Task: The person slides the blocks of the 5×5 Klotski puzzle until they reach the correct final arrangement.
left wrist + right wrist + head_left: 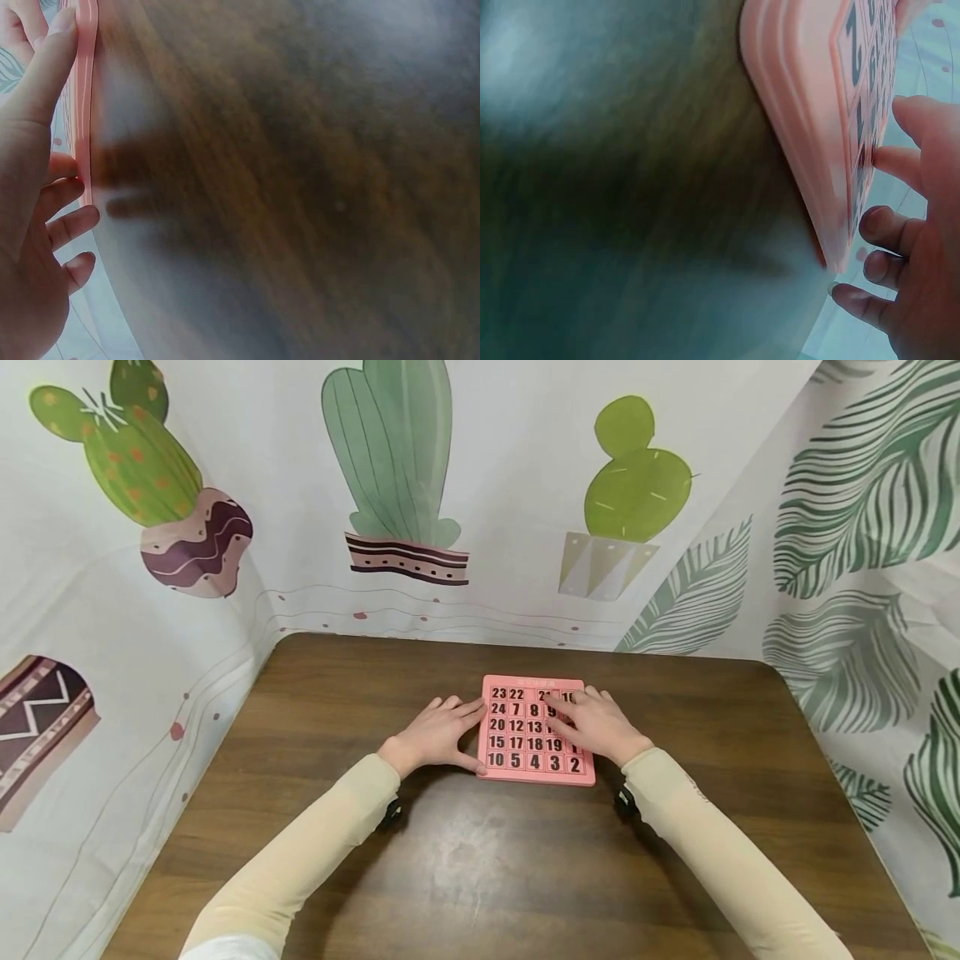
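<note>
A pink sliding number puzzle [535, 752] with black numerals lies flat on the wooden table. In its top row a gap shows between tiles 22 and 21. My left hand [435, 735] steadies the puzzle's left side, fingertips at the upper part of the edge and thumb near the lower left corner. In the left wrist view, the extended thumb [46, 75] lies along the pink side. Over the right-hand columns is my right hand [603, 727], with fingertips on or just above the tiles near 21 and 9. It covers several numerals. The right wrist view shows one fingertip [881, 157] at the tile face.
The brown wooden table [480, 877] extends around the puzzle on all sides. Behind it hangs a white cloth [517, 485] printed with cacti and leaves, meeting the table's back edge. A dark wrist device [626, 802] sits under the right sleeve.
</note>
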`<state>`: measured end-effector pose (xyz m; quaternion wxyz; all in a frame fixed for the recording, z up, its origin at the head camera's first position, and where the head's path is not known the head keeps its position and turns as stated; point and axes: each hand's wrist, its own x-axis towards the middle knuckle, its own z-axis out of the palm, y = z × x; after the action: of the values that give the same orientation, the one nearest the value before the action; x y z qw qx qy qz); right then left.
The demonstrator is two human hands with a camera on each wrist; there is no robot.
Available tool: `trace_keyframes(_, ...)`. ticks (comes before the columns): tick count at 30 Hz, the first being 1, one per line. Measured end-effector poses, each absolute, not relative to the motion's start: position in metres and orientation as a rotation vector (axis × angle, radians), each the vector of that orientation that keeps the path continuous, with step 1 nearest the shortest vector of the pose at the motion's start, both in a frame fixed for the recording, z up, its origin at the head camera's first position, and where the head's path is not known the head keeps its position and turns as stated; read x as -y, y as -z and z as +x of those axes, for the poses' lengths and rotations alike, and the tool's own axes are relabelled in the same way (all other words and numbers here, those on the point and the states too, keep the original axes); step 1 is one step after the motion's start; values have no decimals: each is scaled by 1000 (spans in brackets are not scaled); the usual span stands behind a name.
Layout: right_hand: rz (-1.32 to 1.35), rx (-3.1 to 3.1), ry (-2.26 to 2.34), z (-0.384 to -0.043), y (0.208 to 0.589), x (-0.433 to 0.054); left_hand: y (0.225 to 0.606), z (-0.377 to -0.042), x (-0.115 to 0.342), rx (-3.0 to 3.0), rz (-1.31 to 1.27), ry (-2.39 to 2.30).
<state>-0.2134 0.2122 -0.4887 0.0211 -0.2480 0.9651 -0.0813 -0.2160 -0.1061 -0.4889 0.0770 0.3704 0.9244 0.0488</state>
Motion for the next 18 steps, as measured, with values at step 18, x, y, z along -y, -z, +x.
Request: trace_keyframes(18,-791,-3011,238,-213,482,-195,484,-213,105,-2761,1104,-130)
